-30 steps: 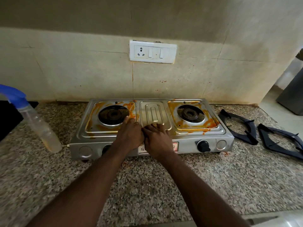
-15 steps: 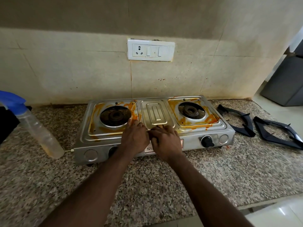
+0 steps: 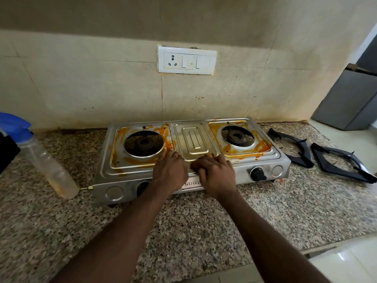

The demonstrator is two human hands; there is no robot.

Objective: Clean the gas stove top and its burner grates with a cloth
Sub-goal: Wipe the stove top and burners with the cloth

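Scarcely moved since earlier frame: left hand [image 3: 170, 172] flat, fingers straight, on stove top [image 3: 191, 139]; right hand [image 3: 216, 174] beside it, fingers bent, grip undetermined. Burner grates [image 3: 302, 161] set on table [image 3: 183, 231] right of hands. No cloth seen. Risk: orange spill [image 3: 230, 149] smeared by bare fingers.

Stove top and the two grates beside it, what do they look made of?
Stove top: likely stainless steel, shiny, reflective, with pressed ridges under orange smears. Grates: dark matte metal, perhaps cast iron or coated steel; the look leaves that open.
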